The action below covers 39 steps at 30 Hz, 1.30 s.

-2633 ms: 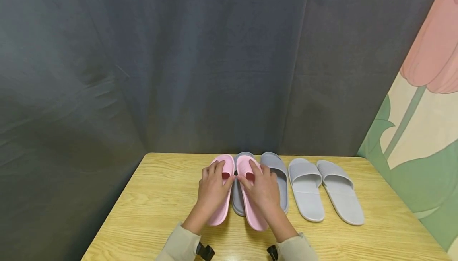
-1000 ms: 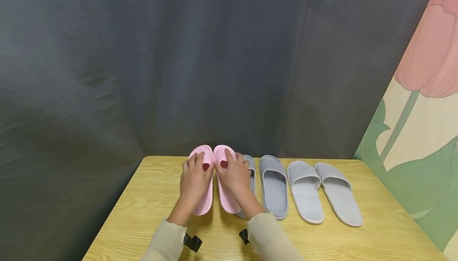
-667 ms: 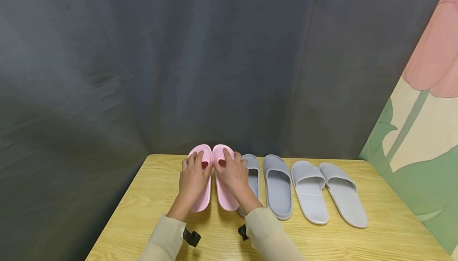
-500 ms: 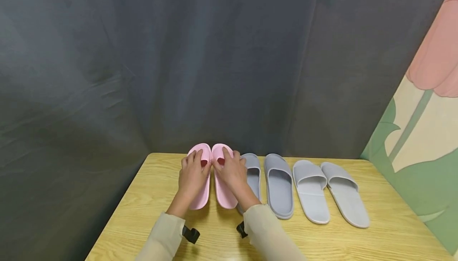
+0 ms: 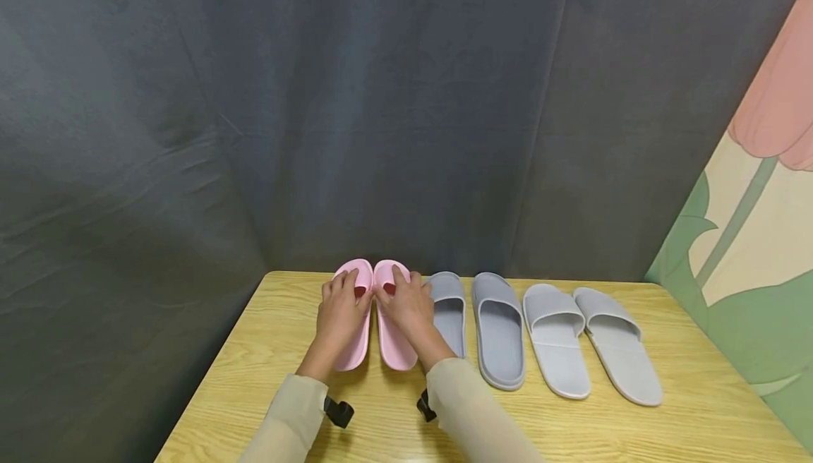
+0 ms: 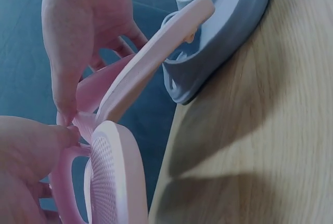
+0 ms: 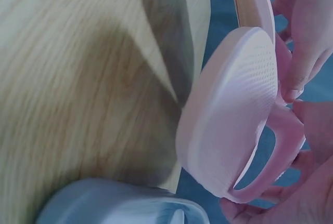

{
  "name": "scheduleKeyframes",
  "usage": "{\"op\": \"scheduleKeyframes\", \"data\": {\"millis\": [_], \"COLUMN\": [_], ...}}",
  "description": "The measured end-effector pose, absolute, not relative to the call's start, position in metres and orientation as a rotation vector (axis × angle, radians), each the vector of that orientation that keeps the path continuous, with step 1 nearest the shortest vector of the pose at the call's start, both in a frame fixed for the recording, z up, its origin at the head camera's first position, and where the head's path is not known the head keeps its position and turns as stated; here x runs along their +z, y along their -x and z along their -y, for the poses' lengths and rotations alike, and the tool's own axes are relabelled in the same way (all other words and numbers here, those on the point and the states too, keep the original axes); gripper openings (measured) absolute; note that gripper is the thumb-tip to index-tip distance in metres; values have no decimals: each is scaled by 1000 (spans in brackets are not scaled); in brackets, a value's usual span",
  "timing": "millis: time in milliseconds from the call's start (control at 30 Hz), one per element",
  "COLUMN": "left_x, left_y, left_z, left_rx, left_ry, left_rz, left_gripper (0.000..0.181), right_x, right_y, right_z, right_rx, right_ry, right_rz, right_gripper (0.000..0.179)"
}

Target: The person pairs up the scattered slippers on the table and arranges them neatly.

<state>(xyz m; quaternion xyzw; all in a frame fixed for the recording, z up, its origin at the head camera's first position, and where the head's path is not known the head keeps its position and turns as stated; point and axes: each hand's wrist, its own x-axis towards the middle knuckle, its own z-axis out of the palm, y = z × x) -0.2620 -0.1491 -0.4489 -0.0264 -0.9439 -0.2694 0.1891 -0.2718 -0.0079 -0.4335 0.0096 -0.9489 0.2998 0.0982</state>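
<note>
In the head view, two pink slide slippers are held side by side near the table's back edge, toes pointing away. My left hand (image 5: 338, 313) grips the left pink slipper (image 5: 357, 351) by its strap. My right hand (image 5: 409, 308) has the right pink slipper (image 5: 396, 350) the same way. The thumbs meet between the straps. In the left wrist view, the left pink slipper's sole (image 6: 112, 182) hangs clear of the wood, with shadows below. Right of the right hand lies a blue-grey slipper (image 5: 448, 315), partly covered by the wrist.
The other blue-grey slipper (image 5: 502, 339) lies beside its mate. Farther right are two light grey slippers (image 5: 560, 357) (image 5: 625, 364), toes close together, heels splayed. A dark curtain (image 5: 394, 110) hangs behind the wooden table (image 5: 254, 378); a wall with a painted tulip (image 5: 771, 117) stands at right.
Both hands have carried the pink slippers left, from over the left blue-grey slipper to beside it. In the last half second they have hardly moved.
</note>
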Motion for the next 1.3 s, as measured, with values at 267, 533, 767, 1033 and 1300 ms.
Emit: {"op": "scheduleKeyframes", "data": {"millis": [267, 533, 767, 1033, 1300], "left_x": [-457, -465, -475, -484, -492], "left_y": [268, 270, 275, 281, 283], "left_z": [155, 162, 167, 170, 171], "left_rx": [-762, -796, -808, -852, -843], "left_ry": [78, 74, 74, 68, 79], "left_rz": [2673, 2700, 2727, 2749, 2752], "left_gripper": [58, 59, 60, 59, 56], "right_x": [-443, -453, -460, -468, -475], "right_y": [277, 283, 286, 290, 293], "right_z": [13, 19, 23, 26, 28], "right_rx": [884, 880, 863, 833, 873], "right_ry": [-15, 9, -13, -21, 18], "right_rz": [2822, 2894, 2928, 2949, 2970], "right_gripper": [65, 65, 67, 67, 66]}}
